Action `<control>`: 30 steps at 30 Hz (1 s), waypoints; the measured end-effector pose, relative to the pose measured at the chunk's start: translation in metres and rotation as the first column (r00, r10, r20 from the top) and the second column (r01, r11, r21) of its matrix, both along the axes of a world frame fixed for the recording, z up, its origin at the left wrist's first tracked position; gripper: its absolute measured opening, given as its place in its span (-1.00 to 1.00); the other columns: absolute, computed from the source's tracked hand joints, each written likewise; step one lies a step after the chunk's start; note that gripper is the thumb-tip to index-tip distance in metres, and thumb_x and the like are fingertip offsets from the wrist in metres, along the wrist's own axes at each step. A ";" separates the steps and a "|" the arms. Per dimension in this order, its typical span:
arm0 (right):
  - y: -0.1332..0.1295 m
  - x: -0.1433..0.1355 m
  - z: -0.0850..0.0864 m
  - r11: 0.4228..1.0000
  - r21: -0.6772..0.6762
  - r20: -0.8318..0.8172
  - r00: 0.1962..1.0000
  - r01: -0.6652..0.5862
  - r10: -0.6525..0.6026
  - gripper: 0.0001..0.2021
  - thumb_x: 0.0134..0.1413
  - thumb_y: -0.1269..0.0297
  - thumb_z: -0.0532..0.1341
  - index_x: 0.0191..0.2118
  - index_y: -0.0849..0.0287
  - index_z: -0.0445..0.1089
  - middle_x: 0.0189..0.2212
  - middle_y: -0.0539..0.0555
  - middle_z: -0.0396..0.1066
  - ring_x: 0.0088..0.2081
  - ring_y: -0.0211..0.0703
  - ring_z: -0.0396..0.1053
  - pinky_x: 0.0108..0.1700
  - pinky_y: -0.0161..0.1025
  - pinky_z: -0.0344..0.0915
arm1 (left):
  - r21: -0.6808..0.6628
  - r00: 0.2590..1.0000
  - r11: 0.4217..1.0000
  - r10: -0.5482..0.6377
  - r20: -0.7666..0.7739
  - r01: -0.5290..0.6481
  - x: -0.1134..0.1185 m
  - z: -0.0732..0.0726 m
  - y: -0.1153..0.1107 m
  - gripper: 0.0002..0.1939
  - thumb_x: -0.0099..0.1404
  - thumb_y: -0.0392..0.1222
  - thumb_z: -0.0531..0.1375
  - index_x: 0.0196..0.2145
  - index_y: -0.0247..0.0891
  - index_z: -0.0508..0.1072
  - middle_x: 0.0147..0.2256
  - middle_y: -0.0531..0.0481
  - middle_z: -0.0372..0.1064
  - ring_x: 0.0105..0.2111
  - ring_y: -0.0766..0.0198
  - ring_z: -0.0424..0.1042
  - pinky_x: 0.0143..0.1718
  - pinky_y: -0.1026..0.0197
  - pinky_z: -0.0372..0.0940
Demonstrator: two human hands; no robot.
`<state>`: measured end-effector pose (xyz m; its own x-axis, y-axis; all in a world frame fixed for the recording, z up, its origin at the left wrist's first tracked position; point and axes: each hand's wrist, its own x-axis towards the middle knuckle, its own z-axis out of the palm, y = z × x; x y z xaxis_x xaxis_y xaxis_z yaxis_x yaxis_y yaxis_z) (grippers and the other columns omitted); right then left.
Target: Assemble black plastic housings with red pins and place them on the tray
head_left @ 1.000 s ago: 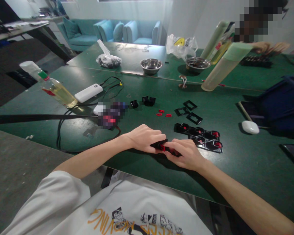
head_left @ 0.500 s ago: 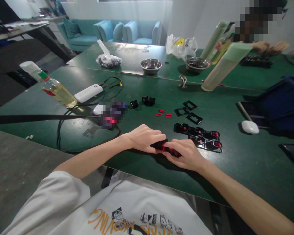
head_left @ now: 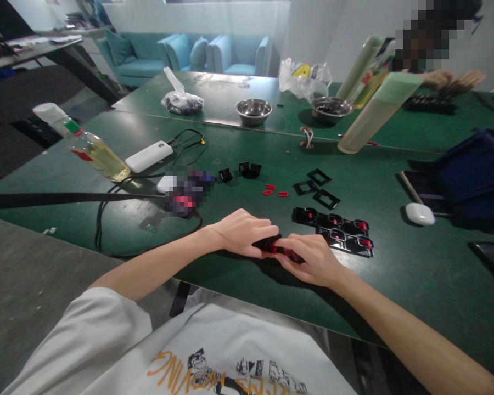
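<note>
Black in hand, pinching a part (head_left: 267,243) below centre between closed left hand (head_left: 243,233) and right hand (head_left: 313,255); apparently done with five units (head_left: 331,221), right of centre; not yet with clips (head_left: 282,194), frames (head_left: 334,203), blocks (head_left: 225,175) above.

One camera, worn on the person's head, looks forward and down. It sits above the shirt (head_left: 181,329), which spreads along the bottom, and sees the forearms (head_left: 168,252) from behind and above. The left hand (head_left: 247,233) and right hand (head_left: 310,258) come at close range, just below the middle. Past them the table (head_left: 230,142) recedes, and the sofas (head_left: 144,55) stand well apart, near the top.
</note>
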<state>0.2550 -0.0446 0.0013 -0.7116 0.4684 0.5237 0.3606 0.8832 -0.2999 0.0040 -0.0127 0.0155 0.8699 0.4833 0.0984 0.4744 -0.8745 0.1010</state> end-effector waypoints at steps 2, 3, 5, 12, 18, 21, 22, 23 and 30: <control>0.000 0.000 0.000 1.000 -0.001 -0.003 1.000 -0.003 0.003 -0.87 0.42 0.26 0.24 -0.04 0.18 0.46 -0.47 -0.05 0.45 -0.54 -0.33 0.30 -0.44 -0.32 0.16 | -0.001 1.000 1.000 0.003 -0.002 -0.003 0.000 0.000 0.000 -0.60 0.46 0.18 0.22 0.01 -0.19 0.45 -0.13 -0.05 0.56 -0.27 0.15 0.58 -0.41 0.19 0.15; 0.000 0.000 0.000 1.000 0.000 -0.005 1.000 -0.003 0.003 -0.87 0.42 0.26 0.24 -0.04 0.18 0.46 -0.47 -0.05 0.45 -0.54 -0.33 0.29 -0.44 -0.32 0.15 | -0.001 1.000 1.000 0.004 0.000 -0.004 0.000 0.000 0.000 -0.60 0.46 0.18 0.22 0.00 -0.19 0.45 -0.13 -0.06 0.56 -0.27 0.16 0.58 -0.41 0.20 0.15; 0.000 0.000 0.000 1.000 0.003 -0.004 1.000 -0.003 0.003 -0.87 0.43 0.26 0.24 -0.04 0.18 0.46 -0.47 -0.06 0.45 -0.54 -0.33 0.29 -0.44 -0.32 0.15 | 0.003 1.000 1.000 0.003 0.006 -0.003 0.000 0.000 0.000 -0.61 0.46 0.17 0.22 0.00 -0.20 0.45 -0.14 -0.06 0.56 -0.28 0.16 0.58 -0.42 0.20 0.15; 0.000 -0.001 -0.001 1.000 0.008 -0.007 1.000 0.004 -0.004 -0.88 0.41 0.28 0.25 -0.04 0.16 0.45 -0.48 -0.07 0.44 -0.55 -0.33 0.29 -0.45 -0.32 0.15 | 0.004 1.000 1.000 -0.006 0.017 0.006 0.000 0.000 0.000 -0.60 0.45 0.16 0.24 0.00 -0.21 0.46 -0.16 -0.05 0.56 -0.30 0.15 0.58 -0.43 0.20 0.15; 0.000 -0.001 0.000 1.000 -0.002 -0.005 1.000 0.010 -0.010 -0.88 0.41 0.27 0.25 -0.03 0.15 0.47 -0.47 -0.07 0.45 -0.55 -0.32 0.30 -0.44 -0.32 0.15 | -0.008 1.000 1.000 -0.002 0.019 0.002 0.000 0.001 0.000 -0.61 0.45 0.15 0.22 -0.01 -0.21 0.46 -0.17 -0.06 0.55 -0.31 0.15 0.57 -0.42 0.22 0.17; 0.000 0.000 -0.001 1.000 -0.006 0.006 1.000 0.012 -0.012 -0.87 0.42 0.25 0.24 -0.03 0.15 0.47 -0.47 -0.06 0.45 -0.54 -0.32 0.30 -0.44 -0.32 0.15 | -0.008 1.000 1.000 -0.005 0.025 0.006 0.000 0.001 0.000 -0.61 0.45 0.15 0.22 -0.01 -0.21 0.46 -0.18 -0.07 0.54 -0.31 0.15 0.57 -0.42 0.22 0.17; 0.000 0.000 -0.001 1.000 -0.006 0.009 1.000 0.013 -0.013 -0.87 0.43 0.25 0.23 -0.03 0.15 0.47 -0.47 -0.05 0.46 -0.54 -0.32 0.30 -0.44 -0.32 0.16 | -0.006 1.000 1.000 -0.006 0.027 0.006 0.000 0.001 0.000 -0.61 0.45 0.15 0.22 -0.01 -0.22 0.46 -0.18 -0.07 0.54 -0.31 0.15 0.57 -0.42 0.22 0.17; 0.000 0.000 0.000 1.000 -0.004 0.010 1.000 0.014 -0.013 -0.87 0.43 0.24 0.23 -0.03 0.15 0.47 -0.46 -0.05 0.46 -0.54 -0.32 0.30 -0.44 -0.32 0.16 | -0.004 1.000 1.000 -0.008 0.029 0.008 0.000 0.000 0.000 -0.61 0.45 0.15 0.22 -0.01 -0.22 0.46 -0.18 -0.06 0.54 -0.31 0.15 0.57 -0.42 0.22 0.17; 0.000 -0.001 0.000 1.000 0.004 0.001 1.000 0.009 -0.009 -0.88 0.42 0.28 0.23 -0.03 0.15 0.46 -0.46 -0.06 0.46 -0.54 -0.32 0.30 -0.44 -0.32 0.16 | 0.000 1.000 1.000 -0.008 0.030 0.008 0.000 0.000 0.000 -0.62 0.45 0.14 0.22 -0.01 -0.22 0.46 -0.18 -0.06 0.54 -0.31 0.15 0.57 -0.42 0.21 0.17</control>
